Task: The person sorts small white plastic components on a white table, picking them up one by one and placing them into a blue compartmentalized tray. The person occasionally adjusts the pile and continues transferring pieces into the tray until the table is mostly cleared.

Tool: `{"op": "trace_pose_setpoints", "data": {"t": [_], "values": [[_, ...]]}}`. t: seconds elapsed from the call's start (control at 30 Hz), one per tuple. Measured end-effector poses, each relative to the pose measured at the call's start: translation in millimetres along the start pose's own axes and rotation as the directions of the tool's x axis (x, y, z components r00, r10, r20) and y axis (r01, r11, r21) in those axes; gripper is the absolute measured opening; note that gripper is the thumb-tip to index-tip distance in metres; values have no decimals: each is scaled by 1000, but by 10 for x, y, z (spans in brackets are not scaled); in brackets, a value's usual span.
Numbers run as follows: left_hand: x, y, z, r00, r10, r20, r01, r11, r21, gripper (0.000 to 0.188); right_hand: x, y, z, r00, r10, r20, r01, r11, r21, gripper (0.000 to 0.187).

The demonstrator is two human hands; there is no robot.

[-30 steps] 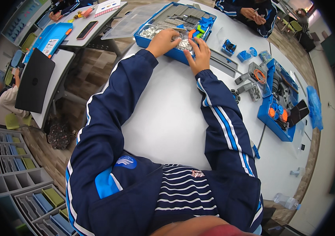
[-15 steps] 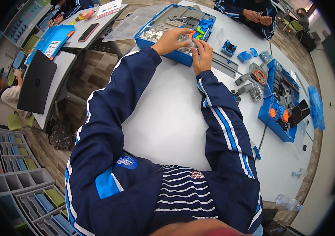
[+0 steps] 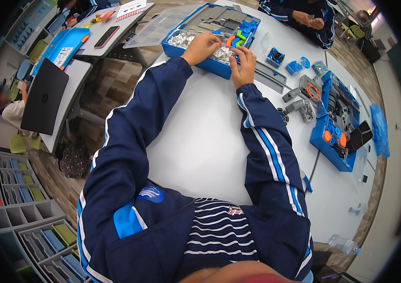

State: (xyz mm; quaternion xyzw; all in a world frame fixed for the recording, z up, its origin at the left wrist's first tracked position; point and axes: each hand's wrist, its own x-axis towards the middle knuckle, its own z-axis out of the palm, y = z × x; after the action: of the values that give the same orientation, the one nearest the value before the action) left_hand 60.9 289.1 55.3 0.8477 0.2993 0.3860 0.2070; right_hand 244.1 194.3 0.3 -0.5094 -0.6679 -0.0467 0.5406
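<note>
A blue sorting box (image 3: 198, 64) with several compartments of small building parts stands at the far side of the white table (image 3: 195, 151). My left hand (image 3: 202, 49) is over its near compartments, thumb and fingertips pinched together. Whatever may be between those fingertips is too small to make out. Beside it, at the box's near right corner, my right hand (image 3: 243, 66) has its fingers stretched and apart. White parts (image 3: 222, 55) lie between the two hands. Orange parts (image 3: 230, 41) and green parts (image 3: 241, 34) show just beyond my fingers, with grey beams (image 3: 205, 21) farther back.
A clear lid (image 3: 151, 33) hangs off the box's left side. To the right are a grey tray (image 3: 271, 78), small tubs of blue parts (image 3: 276, 55), an orange coiled cable (image 3: 311, 91) and a second blue box (image 3: 325, 146). Across the table sits a person (image 3: 304, 19).
My left hand has drawn back a little to the left and its fingers have curled in, uncovering more white and orange parts. My right hand has hardly moved.
</note>
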Motion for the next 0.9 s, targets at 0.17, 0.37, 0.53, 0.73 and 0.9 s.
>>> {"op": "trace_pose_setpoints", "data": {"t": [0.17, 0.37, 0.53, 0.73, 0.9], "values": [[-52, 60, -17, 994, 61, -88, -53, 994, 100, 18, -13, -63, -5, 998, -52, 38, 54, 998, -36, 42], [-362, 260, -42, 966, 238, -104, -193, 924, 331, 24, -15, -81, -15, 997, -11, 80, 21, 992, -122, 46], [-650, 374, 1, 984, 169, -58, -135, 915, 379, 34, -25, -77, 14, 998, -39, 48, 44, 994, -105, 45], [-757, 417, 76, 965, 212, -155, -137, 911, 390, 36, -45, -39, 21, 995, -40, 92, 54, 988, -145, 51], [-648, 413, 169, 963, 144, -229, -66, 946, 317, 37, -46, 3, 38, 998, -13, 55, 20, 992, -124, 46]]}}
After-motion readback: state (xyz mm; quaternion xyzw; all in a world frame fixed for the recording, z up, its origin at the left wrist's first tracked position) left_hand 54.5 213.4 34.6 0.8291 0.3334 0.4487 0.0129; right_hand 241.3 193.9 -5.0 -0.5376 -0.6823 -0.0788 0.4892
